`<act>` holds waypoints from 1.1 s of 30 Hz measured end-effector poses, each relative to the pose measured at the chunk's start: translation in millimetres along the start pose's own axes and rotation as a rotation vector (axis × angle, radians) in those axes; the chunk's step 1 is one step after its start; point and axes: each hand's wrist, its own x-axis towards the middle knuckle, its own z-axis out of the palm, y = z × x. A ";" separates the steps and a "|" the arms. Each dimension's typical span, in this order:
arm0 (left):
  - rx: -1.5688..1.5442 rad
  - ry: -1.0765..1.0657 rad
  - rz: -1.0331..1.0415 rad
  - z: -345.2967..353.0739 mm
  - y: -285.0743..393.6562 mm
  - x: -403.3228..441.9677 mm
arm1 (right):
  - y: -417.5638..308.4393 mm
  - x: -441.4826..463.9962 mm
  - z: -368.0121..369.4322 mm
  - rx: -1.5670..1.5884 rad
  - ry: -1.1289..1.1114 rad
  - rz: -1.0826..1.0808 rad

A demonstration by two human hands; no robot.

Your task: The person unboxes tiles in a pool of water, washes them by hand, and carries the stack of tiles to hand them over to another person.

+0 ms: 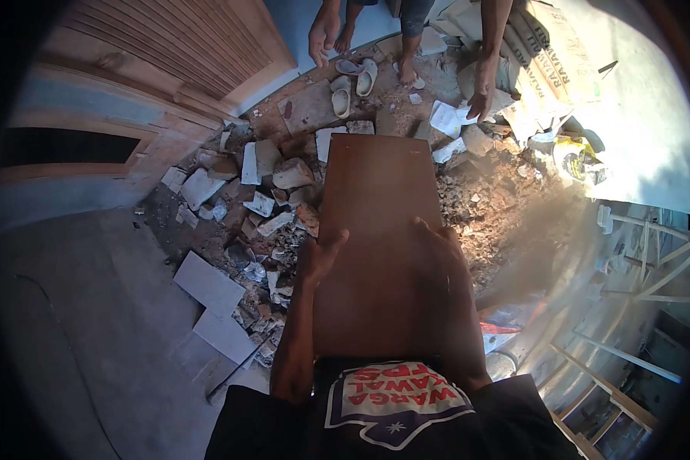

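Observation:
A long, flat brown wooden board (379,199) stretches away from my body, its near end close to my shirt. Along its left edge, my left hand (323,254) grips it with the thumb lying on top and the fingers hidden below. My right hand (440,242) holds the opposite edge in the same way, thumb on the upper face. Beneath and around the board lies a heap of rubble (284,207) with broken bricks and tile pieces.
Ahead stands another person, whose hands (324,36) hang over the rubble. Pale clogs (340,97) lie by their bare feet. Paper sacks (544,61) are at upper right, a wooden door (176,46) at upper left. Grey tiles (207,284) lie left; wooden frames (652,261) stand right.

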 end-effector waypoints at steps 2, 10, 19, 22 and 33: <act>0.009 0.076 0.128 -2.2 12.6 39.0 | -34.1 38.5 -9.5 -0.024 0.032 -0.067; 0.074 0.028 0.048 -44.1 166.6 84.3 | -157.7 103.0 -45.1 -0.034 0.046 -0.115; 0.168 0.018 0.052 -75.9 268.2 122.9 | -207.1 181.4 -72.5 -0.265 0.025 -0.152; 0.216 0.050 0.103 -73.8 260.3 158.4 | -229.6 186.1 -63.0 -0.275 0.107 -0.244; 0.229 -0.007 0.283 -133.0 388.7 200.1 | -329.1 247.4 -74.5 -0.120 0.042 -0.190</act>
